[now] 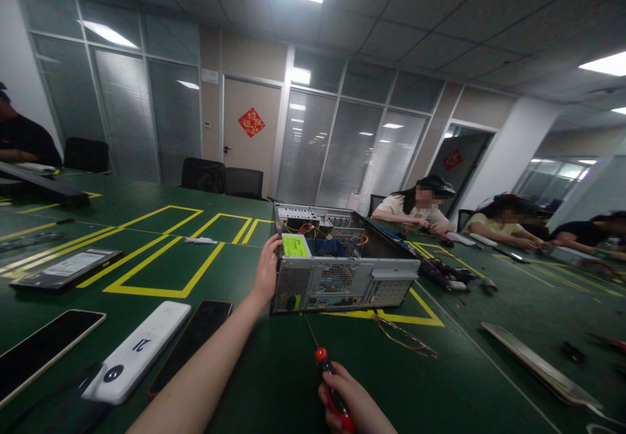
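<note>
A desktop computer case (pixel 342 284) lies on the green table with its top side uncovered, showing wires inside and a power supply with a yellow-green label (pixel 294 245). My left hand (pixel 267 270) grips the case's left side near the front corner, fingers together against it. In my right hand (pixel 349 395) is a red and black screwdriver (pixel 321 356), fingers closed round the handle. Its thin shaft points up toward the lower rear edge of the case; whether the tip touches a screw cannot be made out.
To the left lie a hard drive (pixel 73 268), a white power bank (pixel 139 349) and two phones (pixel 49 343) (pixel 193 339). A thin wire loop (pixel 403 335) sits right of the screwdriver. Loose cables (pixel 447 271) and a flat panel (pixel 540 365) lie farther right. Several people work around the table.
</note>
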`<state>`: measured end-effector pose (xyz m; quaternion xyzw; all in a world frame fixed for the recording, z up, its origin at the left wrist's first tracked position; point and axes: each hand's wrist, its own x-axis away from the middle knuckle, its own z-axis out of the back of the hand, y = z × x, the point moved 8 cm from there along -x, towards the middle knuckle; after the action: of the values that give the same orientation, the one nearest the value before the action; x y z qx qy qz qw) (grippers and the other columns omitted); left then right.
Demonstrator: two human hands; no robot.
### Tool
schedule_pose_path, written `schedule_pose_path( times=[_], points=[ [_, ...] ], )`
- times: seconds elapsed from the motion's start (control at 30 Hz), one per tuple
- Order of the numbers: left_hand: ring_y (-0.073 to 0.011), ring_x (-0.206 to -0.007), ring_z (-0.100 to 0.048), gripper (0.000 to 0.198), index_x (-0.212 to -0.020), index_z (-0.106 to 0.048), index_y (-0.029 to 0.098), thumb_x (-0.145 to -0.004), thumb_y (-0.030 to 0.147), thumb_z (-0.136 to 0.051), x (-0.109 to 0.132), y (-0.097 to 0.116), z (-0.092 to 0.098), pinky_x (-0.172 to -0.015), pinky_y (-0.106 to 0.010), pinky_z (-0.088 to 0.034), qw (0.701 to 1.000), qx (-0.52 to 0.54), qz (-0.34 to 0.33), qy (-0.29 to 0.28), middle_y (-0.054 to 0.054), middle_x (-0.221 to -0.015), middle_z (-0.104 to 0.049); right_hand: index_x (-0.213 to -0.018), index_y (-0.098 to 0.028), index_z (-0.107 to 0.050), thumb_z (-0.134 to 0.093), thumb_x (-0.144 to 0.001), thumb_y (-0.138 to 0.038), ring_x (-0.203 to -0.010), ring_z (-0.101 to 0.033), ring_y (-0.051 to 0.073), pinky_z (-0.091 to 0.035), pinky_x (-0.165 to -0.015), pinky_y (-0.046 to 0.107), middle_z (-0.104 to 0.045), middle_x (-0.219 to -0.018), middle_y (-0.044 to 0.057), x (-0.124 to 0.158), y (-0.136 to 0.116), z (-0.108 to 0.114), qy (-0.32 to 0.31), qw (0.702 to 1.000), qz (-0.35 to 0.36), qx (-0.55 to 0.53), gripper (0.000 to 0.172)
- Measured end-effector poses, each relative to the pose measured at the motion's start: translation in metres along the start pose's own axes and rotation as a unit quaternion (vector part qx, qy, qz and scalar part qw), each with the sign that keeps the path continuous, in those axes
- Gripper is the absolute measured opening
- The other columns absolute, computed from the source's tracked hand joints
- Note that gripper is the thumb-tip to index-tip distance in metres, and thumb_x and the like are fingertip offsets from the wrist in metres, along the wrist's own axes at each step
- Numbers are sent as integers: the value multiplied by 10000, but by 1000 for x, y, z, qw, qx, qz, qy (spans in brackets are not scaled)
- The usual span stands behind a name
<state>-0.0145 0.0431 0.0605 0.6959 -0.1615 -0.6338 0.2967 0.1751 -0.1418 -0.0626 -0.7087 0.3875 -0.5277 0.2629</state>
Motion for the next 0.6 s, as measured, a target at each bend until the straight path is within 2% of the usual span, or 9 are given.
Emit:
schedule_pose_path(
  times=[0.07, 0.17, 0.33, 0.5, 0.6],
  points=[
    [-224, -1337, -458, 432, -1212, -573, 256, -989, 470, -272, 0, -1, 0, -1146, -447, -345, 1000, 1, 1, 2, -81, -1409, -502, -1027, -215, -516, -687, -772, -376, -359, -411, 34, -135, -371, 155, -575, -612, -44, 3, -1, -1, -3, 1000, -7, -22, 346],
    [-223, -1338, -457, 430, -1213, -572, 254, -990, 469, -274, 0, -1, 0, -1145, -449, -346, 1000, -1, 3, -1, -79, -1414, -499, -933, -187, -554, -691, -790, -388, -363, -384, 15, -121, -370, 143, -560, -615, -39, 5, 0, 0, -6, 999, -14, -34, 282],
    [-223, -1340, -454, 415, -1217, -569, 267, -990, 458, -279, 0, -1, 0, -1147, -448, -345, 1000, 1, 4, -4, -72, -1416, -495, -942, -161, -603, -683, -811, -398, -376, -384, 11, -136, -362, 131, -551, -627, -33, 5, -3, 5, -10, 999, -20, -31, 282],
    [-222, -1343, -454, 416, -1212, -577, 274, -985, 462, -284, 0, -1, 1, -1156, -435, -343, 1000, 6, 4, 0, -66, -1411, -502, -910, -177, -572, -654, -823, -407, -372, -388, 14, -140, -346, 128, -547, -640, -42, 4, -11, 12, 25, 998, 5, 58, 259],
    [-227, -1340, -457, 413, -1206, -581, 278, -983, 467, -289, 0, -2, 1, -1153, -443, -346, 1000, 6, 7, 0, -65, -1410, -503, -962, -196, -556, -651, -823, -394, -358, -405, 34, -133, -328, 132, -553, -612, -49, 2, -11, 15, 38, 995, 17, 87, 259]
  ],
)
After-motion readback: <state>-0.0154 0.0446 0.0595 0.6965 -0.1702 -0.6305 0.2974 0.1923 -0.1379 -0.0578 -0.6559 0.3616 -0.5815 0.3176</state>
